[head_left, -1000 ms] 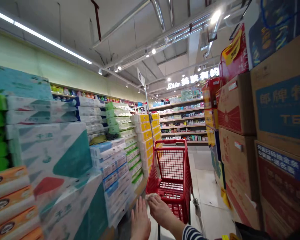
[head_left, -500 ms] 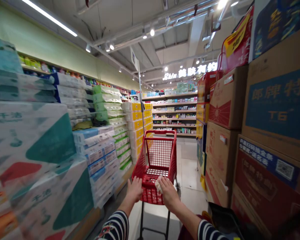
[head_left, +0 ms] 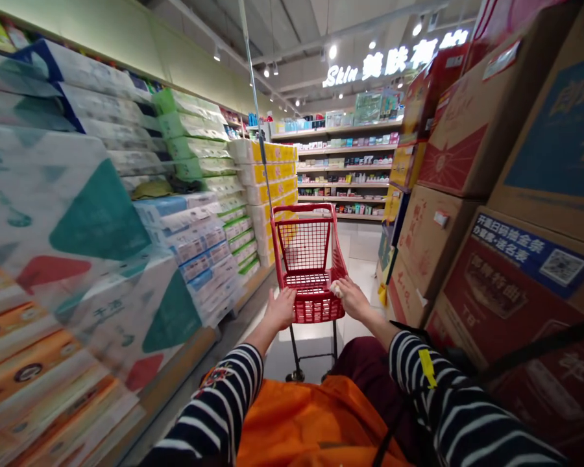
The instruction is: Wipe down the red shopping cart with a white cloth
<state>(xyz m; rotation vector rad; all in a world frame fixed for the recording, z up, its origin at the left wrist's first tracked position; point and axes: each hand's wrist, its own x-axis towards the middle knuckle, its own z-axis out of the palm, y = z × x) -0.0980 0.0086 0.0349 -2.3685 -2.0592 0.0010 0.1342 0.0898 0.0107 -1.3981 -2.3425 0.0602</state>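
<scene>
A red plastic shopping cart on dark metal legs stands right in front of me. On the left edge of its near end lies my left hand, thumb raised and fingers stretched over the rim. My right hand is at the right edge of the same end, its fingers closed around a crumpled white cloth, which may be tissue. Part of this wad is hidden by the fingers. A thin metal pole rises at the cart's left side.
Stacked tissue packs line the aisle's left side, with yellow-and-white packs farther on. Piled cardboard boxes crowd close on the right. Shelves of small goods stand across the far end. An orange garment covers my lap.
My view has tipped downward, so the cart and both hands sit higher in the picture and the orange garment shows. Both hands remain at the cart's near end.
</scene>
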